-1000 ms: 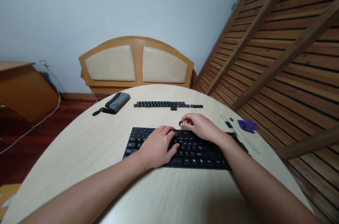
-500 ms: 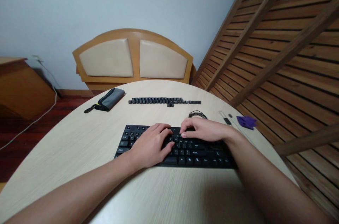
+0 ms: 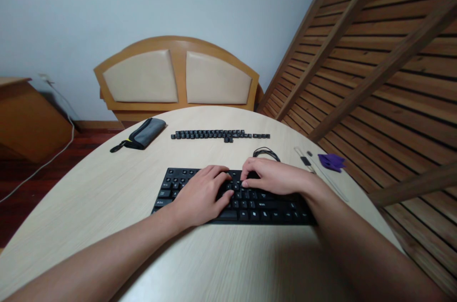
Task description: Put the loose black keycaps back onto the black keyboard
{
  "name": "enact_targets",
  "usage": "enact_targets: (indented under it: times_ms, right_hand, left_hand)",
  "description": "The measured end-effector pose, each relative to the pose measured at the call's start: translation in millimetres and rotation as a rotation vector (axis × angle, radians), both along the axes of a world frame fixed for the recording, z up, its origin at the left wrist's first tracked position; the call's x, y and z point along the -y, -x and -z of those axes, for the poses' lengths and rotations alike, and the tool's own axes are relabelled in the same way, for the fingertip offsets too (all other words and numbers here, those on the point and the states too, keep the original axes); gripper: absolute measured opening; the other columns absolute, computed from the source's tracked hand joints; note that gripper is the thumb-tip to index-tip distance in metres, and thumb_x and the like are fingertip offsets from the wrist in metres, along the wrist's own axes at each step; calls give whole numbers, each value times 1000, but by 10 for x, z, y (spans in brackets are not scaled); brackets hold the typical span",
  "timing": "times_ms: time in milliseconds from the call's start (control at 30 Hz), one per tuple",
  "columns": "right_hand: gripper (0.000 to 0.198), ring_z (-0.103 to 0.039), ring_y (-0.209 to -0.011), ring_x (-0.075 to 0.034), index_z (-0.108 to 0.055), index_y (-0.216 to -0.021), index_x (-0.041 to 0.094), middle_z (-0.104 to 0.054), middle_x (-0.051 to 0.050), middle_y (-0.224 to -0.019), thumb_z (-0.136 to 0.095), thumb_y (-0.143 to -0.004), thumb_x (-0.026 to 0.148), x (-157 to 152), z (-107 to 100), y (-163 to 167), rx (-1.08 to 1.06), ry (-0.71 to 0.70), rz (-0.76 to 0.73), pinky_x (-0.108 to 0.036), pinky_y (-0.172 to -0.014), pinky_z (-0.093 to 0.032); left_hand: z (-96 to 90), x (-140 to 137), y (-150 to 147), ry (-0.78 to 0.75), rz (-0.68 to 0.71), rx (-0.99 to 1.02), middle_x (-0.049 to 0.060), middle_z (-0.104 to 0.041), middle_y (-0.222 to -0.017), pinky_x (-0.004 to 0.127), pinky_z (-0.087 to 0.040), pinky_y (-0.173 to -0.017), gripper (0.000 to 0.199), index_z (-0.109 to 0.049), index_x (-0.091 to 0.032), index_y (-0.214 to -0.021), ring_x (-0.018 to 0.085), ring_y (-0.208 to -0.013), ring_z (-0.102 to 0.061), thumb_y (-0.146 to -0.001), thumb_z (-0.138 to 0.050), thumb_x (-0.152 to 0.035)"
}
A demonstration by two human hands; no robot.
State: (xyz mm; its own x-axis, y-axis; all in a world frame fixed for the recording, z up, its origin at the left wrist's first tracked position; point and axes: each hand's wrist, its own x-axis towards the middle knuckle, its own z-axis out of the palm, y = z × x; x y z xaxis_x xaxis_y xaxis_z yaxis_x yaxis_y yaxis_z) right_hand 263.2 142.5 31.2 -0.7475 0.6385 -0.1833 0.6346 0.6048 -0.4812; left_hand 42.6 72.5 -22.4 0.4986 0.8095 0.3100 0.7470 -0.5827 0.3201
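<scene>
A black keyboard [image 3: 228,216] lies flat near the front of the round table. My left hand [image 3: 205,192] rests over its left-middle keys, fingers stretched out and thumb apart, holding nothing. Over the upper right-middle keys, my right hand [image 3: 266,176] has its fingers curled and the thumb drawn close to the fingertips. Whatever lies between those tips, if anything, is too small and dark to name. Both hands hide part of the keys. Beyond the keyboard, loose black keycaps [image 3: 203,134] are lined up in rows, with a few set just below [image 3: 228,140].
A grey zip pouch [image 3: 150,133] lies at the back left of the table [image 3: 107,197]. Right of the hands are a coiled black cable [image 3: 266,152], a wire tool with a dark handle [image 3: 305,160] and a purple cloth [image 3: 331,162]. A slatted wooden panel [image 3: 392,78] leans along the right side.
The view has shifted slightly. Both hands stay at nearly the same places on the keyboard, with the right fingertips only a little changed. The loose keycaps look the same.
</scene>
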Motion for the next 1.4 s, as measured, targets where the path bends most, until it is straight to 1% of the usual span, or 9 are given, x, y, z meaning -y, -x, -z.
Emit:
enact_targets:
  times_ms: [267,467,733,933,1200,1300,1400]
  right_hand:
    - [21,-62,-100,-23,-71,-101,17,-68,-9,-108,-59,-91,31,20,-62,-21,21,41,-60,-33,-90,-46]
    - [19,-63,-98,-23,-72,-100,18,-68,-9,-106,-60,-91,31,25,-31,-10,23,27,-17,-33,-90,-46]
    - [14,-63,-93,-22,-70,-98,20,-68,-7,-102,-63,-90,30,75,-38,13,48,-26,15,-32,-85,-47]
    - [13,-62,-95,-22,-68,-96,21,-65,-6,-104,-67,-88,31,113,-24,39,73,-59,30,-31,-85,-46]
    - [8,-66,-91,-23,-73,-91,21,-73,-5,-98,-70,-84,25,111,-58,75,101,-97,53,-31,-83,-46]
    - [7,-67,-90,-23,-73,-90,22,-74,-5,-98,-70,-84,25,129,-76,83,113,-112,61,-31,-83,-47]
    - [7,-68,-90,-25,-73,-89,22,-74,-6,-97,-70,-84,26,199,-117,141,179,-153,95,-32,-80,-47]
  left_hand:
    - [13,-5,3,0,7,3,10,-62,-126,45,-47,-105,26,-63,-16,-115,27,-120,-56,-96,-54,-33]
    - [11,-7,4,-6,5,10,10,-62,-125,46,-47,-105,26,-63,-17,-115,27,-119,-57,-97,-54,-33]
    - [22,-16,8,-8,11,14,11,-63,-125,47,-47,-104,26,-63,-17,-114,28,-118,-57,-96,-55,-33]
    - [16,-7,6,-8,11,11,11,-63,-125,46,-47,-105,26,-63,-17,-114,28,-119,-57,-96,-55,-33]
    - [13,-11,4,-8,11,8,11,-63,-125,47,-47,-104,26,-63,-17,-115,28,-119,-57,-96,-54,-33]
    - [5,-11,3,-1,11,3,11,-63,-125,47,-47,-105,26,-63,-17,-115,28,-119,-57,-96,-54,-33]
    - [6,-11,5,-2,11,1,11,-62,-126,46,-47,-105,26,-63,-17,-115,28,-119,-57,-96,-55,-34]
